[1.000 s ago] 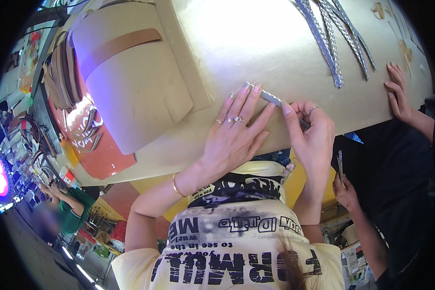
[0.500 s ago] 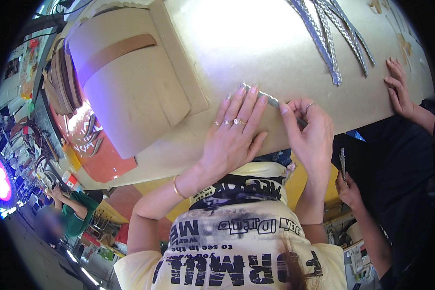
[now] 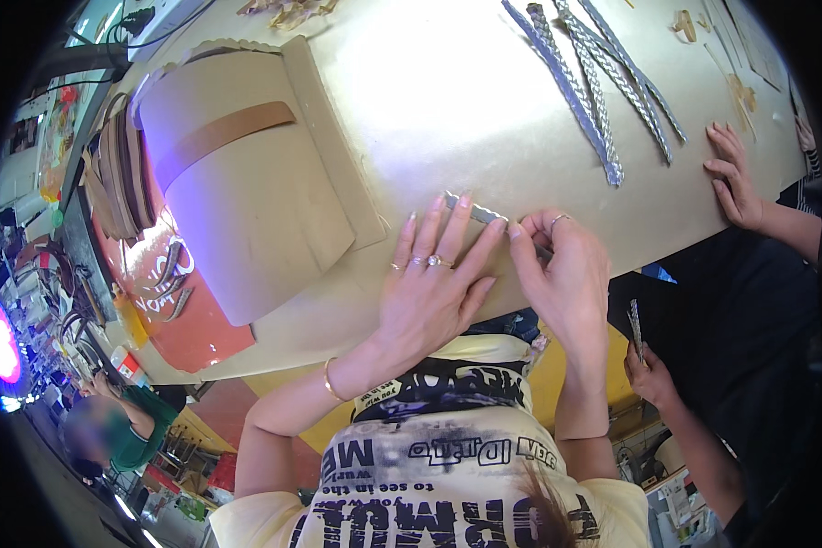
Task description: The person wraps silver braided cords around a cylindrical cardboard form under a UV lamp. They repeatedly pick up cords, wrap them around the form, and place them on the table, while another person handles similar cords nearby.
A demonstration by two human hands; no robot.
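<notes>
A short silvery-grey braided strip (image 3: 484, 215) lies on the tabletop under my fingers. My left hand (image 3: 434, 279), with rings on its fingers, rests flat with the fingers spread and presses the strip down with its fingertips. At the strip's right end, my right hand (image 3: 568, 274) pinches it between thumb and curled fingers. The part inside that hand is mostly hidden. Farther off to the right lie several longer grey braided strips (image 3: 603, 100), some of them crossing.
A large beige leather panel with a brown strap (image 3: 279, 205) covers the left, beside stacked brown straps (image 3: 114, 178) and an orange sheet (image 3: 212, 333). At the right, a co-worker's hand (image 3: 738, 183) rests on the table (image 3: 411, 119); their other hand (image 3: 650, 374) holds a braided strip.
The view has shifted a little, so the panel and long strips sit lower. My left fingers are spread wider on the strip. My right hand still pinches its end.
</notes>
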